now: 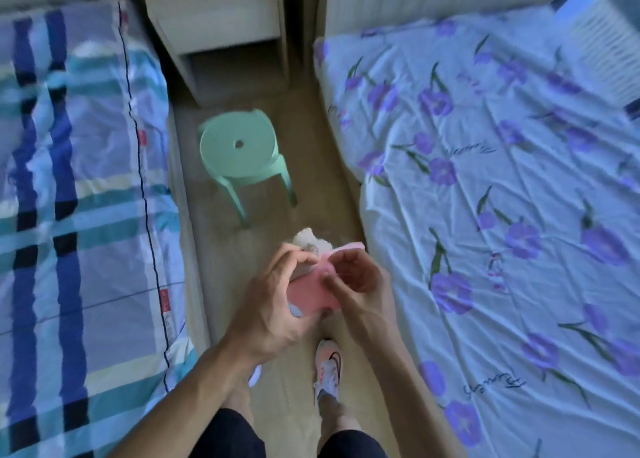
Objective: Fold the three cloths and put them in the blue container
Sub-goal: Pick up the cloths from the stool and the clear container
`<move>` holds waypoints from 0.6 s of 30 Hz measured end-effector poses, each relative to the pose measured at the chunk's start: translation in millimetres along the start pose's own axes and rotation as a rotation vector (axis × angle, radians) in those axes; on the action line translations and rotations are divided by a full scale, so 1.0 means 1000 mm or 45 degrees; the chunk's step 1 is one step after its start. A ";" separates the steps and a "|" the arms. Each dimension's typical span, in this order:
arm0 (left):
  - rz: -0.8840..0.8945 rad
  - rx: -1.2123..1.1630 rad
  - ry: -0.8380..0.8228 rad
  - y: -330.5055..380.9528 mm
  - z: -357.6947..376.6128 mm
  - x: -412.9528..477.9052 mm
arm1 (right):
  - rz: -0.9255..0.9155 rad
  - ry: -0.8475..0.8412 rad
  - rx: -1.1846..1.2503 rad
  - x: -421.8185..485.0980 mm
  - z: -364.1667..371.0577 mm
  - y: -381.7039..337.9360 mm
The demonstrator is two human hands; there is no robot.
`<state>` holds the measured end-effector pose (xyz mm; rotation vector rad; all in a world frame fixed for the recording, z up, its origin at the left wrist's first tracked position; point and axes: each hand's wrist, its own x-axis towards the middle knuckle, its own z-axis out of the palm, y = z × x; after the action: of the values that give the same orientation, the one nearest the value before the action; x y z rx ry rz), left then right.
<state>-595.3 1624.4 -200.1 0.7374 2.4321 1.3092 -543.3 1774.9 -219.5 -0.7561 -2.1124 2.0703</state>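
Observation:
A small pink cloth point(311, 293), folded, is held in front of me above the floor between two beds. My left hand point(277, 298) grips its left side from below, fingers curled over the top edge. My right hand point(353, 277) pinches the cloth's right side. A whitish cloth point(310, 241) pokes out behind the pink one, bunched against my left fingers. No blue container is in view.
A mint green stool point(239, 152) stands on the wooden floor ahead. A bed with a blue plaid cover point(76, 180) lies at the left, a bed with a purple-flower sheet point(502, 197) at the right. A beige nightstand point(221, 24) stands at the back. My shoe point(329, 367) is below.

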 end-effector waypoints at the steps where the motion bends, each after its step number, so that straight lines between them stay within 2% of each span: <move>1: 0.022 0.021 -0.001 0.017 -0.006 -0.002 | -0.003 0.016 0.049 -0.008 -0.005 -0.016; 6: 0.119 0.019 0.007 0.093 -0.018 -0.009 | -0.029 0.088 0.004 -0.055 -0.030 -0.081; 10: 0.230 0.020 -0.036 0.134 -0.016 -0.009 | -0.021 0.298 0.091 -0.094 -0.042 -0.110; 14: 0.338 -0.018 -0.199 0.167 -0.013 -0.010 | -0.050 0.518 0.215 -0.140 -0.051 -0.125; 18: 0.447 -0.010 -0.378 0.205 -0.008 -0.022 | -0.063 0.825 0.254 -0.190 -0.067 -0.131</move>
<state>-519.1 1700.4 -24.5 1.3017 2.1247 1.2176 -388.2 1765.0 -36.8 -1.1334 -1.5305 1.6618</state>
